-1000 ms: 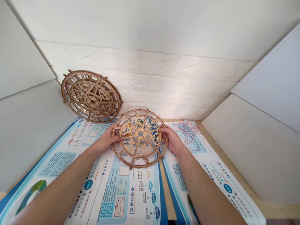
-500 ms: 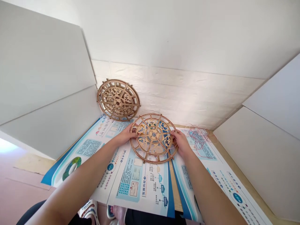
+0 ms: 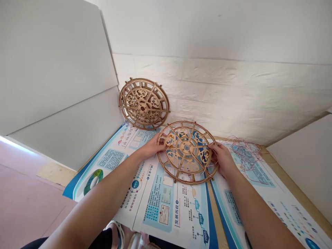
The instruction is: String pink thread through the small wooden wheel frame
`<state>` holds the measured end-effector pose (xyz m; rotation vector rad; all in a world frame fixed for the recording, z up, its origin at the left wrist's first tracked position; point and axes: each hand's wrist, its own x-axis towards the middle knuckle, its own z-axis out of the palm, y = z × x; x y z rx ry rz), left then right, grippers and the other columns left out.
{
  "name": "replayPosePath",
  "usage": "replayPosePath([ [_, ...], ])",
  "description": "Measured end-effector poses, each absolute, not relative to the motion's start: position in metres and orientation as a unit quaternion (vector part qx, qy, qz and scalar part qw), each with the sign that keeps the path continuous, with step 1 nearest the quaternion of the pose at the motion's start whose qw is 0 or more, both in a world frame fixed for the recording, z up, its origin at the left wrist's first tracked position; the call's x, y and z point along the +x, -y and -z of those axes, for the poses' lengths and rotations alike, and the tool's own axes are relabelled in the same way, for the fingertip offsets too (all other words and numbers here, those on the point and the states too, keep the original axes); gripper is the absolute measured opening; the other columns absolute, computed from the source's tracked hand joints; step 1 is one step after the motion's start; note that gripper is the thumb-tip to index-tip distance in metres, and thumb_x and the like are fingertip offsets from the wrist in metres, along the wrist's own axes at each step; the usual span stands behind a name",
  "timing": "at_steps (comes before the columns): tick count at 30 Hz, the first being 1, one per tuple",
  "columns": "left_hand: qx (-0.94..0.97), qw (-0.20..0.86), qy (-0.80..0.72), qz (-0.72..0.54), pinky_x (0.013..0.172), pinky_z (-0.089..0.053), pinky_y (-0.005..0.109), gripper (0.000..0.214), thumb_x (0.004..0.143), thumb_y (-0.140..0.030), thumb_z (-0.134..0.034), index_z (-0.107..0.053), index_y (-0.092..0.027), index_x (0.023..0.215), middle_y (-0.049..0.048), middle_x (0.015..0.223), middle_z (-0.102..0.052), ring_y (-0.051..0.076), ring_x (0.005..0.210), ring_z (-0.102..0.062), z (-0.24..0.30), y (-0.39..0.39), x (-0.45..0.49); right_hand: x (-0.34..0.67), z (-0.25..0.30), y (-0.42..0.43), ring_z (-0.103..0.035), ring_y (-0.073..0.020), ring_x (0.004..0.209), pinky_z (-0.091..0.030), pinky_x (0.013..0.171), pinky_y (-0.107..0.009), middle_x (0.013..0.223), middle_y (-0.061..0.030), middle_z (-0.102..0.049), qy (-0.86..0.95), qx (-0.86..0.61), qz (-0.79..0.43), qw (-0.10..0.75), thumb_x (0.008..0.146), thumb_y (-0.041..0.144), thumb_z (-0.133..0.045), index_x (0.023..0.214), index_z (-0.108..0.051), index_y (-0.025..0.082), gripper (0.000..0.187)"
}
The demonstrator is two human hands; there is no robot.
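A printed poster [image 3: 160, 204] covers a wooden bench [image 3: 293, 197] by a white wall [image 3: 233, 93]. Behind the poster leans one fretwork wooden wheel [image 3: 143, 103]; on the poster, the left hand [image 3: 151, 147] and right hand [image 3: 223, 160] grasp a second wheel [image 3: 186, 152] by its rim.

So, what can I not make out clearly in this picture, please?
In the head view:
- Left hand: fingertips hidden behind the wooden disc.
- Thread tangle: strands too thin to follow.
- Poster: small print too small to read; lower part cut off by the bottom edge.
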<state>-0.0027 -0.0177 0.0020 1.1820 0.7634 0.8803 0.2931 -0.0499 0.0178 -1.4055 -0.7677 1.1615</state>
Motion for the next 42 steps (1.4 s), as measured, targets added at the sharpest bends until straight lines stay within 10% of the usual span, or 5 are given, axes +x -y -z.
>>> replayPosePath([
  [19, 0.504, 0.702, -0.323, -0.385, 0.061, -0.04, 0.025, 0.051, 0.065, -0.018, -0.071, -0.049, -0.023, 0.11, 0.0015, 0.093, -0.065, 0.014, 0.075, -0.06, -0.006, 0.015, -0.006, 0.283, -0.027, 0.049, -0.058, -0.0139, 0.055, -0.043, 0.04, -0.021, 0.067, 0.0004, -0.063, 0.272, -0.627, -0.487, 0.544, 0.056, 0.024, -0.076, 0.074, -0.058, 0.02, 0.026],
  [35, 0.521, 0.674, -0.327, -0.409, 0.081, -0.05, 0.033, 0.059, 0.063, -0.02, -0.081, -0.05, -0.02, 0.113, 0.0067, 0.106, -0.066, 0.023, 0.101, -0.065, 0.003, 0.012, -0.001, 0.282, -0.029, 0.052, -0.055, -0.0127, 0.052, -0.038, 0.038, -0.021, 0.063, 0.0022, -0.059, 0.292, -0.616, -0.495, 0.539, 0.057, 0.026, -0.075, 0.074, -0.056, 0.02, 0.027],
  [42, 0.503, 0.699, -0.322, -0.392, 0.059, -0.036, 0.025, 0.051, 0.063, -0.019, -0.068, -0.049, -0.023, 0.111, -0.0007, 0.089, -0.063, 0.012, 0.068, -0.056, -0.003, 0.016, -0.003, 0.283, -0.027, 0.053, -0.056, -0.0132, 0.055, -0.039, 0.04, -0.022, 0.066, 0.0013, -0.061, 0.3, -0.611, -0.5, 0.536, 0.057, 0.027, -0.075, 0.075, -0.057, 0.02, 0.026],
])
